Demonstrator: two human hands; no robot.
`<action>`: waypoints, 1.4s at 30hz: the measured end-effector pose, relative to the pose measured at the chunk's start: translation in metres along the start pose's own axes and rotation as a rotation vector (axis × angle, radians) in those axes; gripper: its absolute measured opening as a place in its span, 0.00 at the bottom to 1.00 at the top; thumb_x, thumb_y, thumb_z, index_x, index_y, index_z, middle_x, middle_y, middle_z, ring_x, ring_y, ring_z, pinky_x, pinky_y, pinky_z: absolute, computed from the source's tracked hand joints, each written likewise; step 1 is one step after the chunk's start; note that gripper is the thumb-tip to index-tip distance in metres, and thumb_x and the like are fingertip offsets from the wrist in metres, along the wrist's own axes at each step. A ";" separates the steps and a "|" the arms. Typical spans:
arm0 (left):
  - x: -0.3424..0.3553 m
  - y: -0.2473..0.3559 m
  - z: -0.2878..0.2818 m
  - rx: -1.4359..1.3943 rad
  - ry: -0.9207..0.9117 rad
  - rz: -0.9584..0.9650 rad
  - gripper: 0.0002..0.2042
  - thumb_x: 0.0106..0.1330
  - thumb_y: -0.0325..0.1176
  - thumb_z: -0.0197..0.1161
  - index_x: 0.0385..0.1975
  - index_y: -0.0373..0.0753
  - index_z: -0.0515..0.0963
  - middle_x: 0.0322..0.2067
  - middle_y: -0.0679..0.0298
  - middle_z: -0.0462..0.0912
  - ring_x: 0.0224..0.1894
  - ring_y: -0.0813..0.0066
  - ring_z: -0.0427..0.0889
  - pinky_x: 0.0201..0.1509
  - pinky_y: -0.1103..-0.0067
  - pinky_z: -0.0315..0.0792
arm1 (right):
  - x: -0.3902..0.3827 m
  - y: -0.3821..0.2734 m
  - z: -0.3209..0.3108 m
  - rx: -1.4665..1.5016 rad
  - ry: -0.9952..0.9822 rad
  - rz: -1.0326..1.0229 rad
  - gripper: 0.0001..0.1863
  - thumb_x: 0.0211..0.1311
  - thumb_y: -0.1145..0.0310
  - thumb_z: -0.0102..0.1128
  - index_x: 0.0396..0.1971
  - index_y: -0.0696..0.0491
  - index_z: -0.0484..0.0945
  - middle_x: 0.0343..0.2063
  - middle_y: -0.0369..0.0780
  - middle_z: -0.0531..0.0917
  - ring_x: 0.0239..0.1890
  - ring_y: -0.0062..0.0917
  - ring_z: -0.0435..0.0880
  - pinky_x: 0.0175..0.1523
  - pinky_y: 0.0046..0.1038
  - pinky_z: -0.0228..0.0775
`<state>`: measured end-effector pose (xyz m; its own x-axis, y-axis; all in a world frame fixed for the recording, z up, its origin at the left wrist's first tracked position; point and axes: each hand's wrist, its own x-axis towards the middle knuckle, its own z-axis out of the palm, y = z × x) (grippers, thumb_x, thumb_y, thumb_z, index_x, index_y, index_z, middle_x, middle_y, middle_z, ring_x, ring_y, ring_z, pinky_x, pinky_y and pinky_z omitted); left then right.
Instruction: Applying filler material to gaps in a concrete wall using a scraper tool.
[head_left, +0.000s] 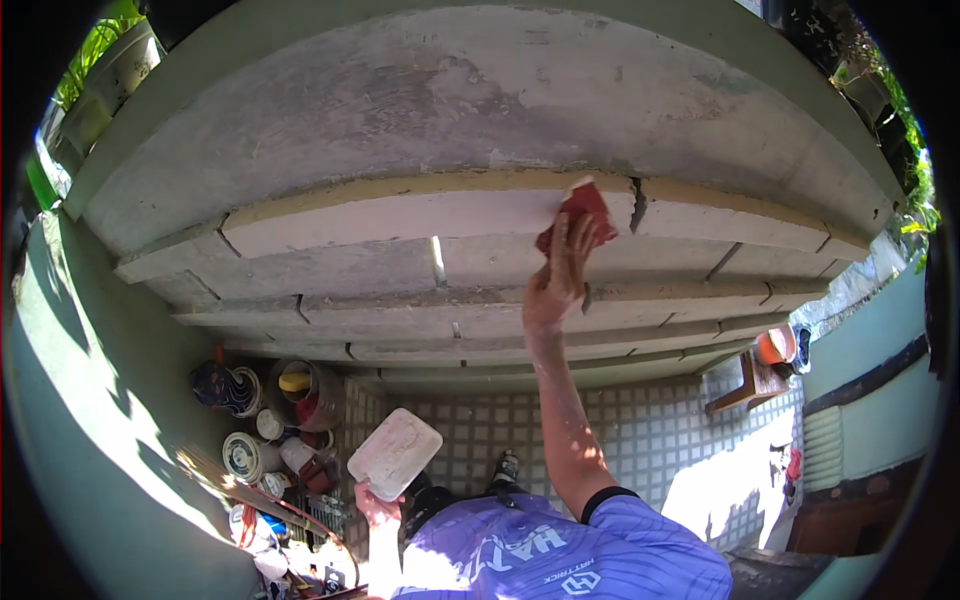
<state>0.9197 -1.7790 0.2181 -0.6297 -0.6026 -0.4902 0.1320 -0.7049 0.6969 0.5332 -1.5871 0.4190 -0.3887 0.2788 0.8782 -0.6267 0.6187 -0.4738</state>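
Observation:
My right hand is raised to the block wall and presses a piece of red sandpaper against the pale face of an upper block course. Its fingers lie over the sheet, and one corner of the sheet shows whitish. The sandpaper sits just left of a dark vertical gap between two blocks. Low at my left side, my left hand grips a whitish rectangular plastic tub by its near edge. I cannot make out what, if anything, lies in the tub.
Several buckets and paint cans crowd the floor at left, beside a green wall. A wooden bench with an orange bucket stands at right. Potted plants sit at the top left. The floor is tiled.

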 end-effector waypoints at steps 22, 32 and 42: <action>0.011 0.029 -0.009 -0.021 0.010 0.009 0.26 0.58 0.49 0.52 0.53 0.40 0.71 0.44 0.61 0.83 0.37 0.63 0.85 0.16 0.75 0.72 | 0.125 -0.008 -0.091 -0.225 -0.589 -0.434 0.28 0.48 0.90 0.53 0.47 0.47 0.82 0.47 0.35 0.84 0.51 0.30 0.81 0.60 0.36 0.67; 0.039 0.048 -0.011 -0.009 -0.116 0.027 0.28 0.57 0.50 0.54 0.55 0.41 0.70 0.46 0.61 0.82 0.37 0.63 0.85 0.15 0.75 0.72 | 0.141 -0.002 -0.096 -0.208 -0.564 -0.408 0.25 0.51 0.90 0.52 0.45 0.48 0.84 0.44 0.37 0.86 0.49 0.32 0.83 0.56 0.33 0.71; 0.040 0.049 -0.027 0.021 -0.095 0.014 0.30 0.57 0.51 0.52 0.57 0.41 0.69 0.48 0.61 0.82 0.42 0.63 0.84 0.18 0.75 0.71 | 0.129 0.002 -0.107 -0.445 -0.485 -0.482 0.27 0.49 0.88 0.55 0.49 0.47 0.82 0.46 0.38 0.85 0.50 0.33 0.82 0.57 0.34 0.72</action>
<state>0.9214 -1.8474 0.2182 -0.6978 -0.5737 -0.4289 0.1261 -0.6879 0.7148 0.5534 -1.4712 0.5384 -0.4577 -0.3784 0.8045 -0.5123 0.8518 0.1092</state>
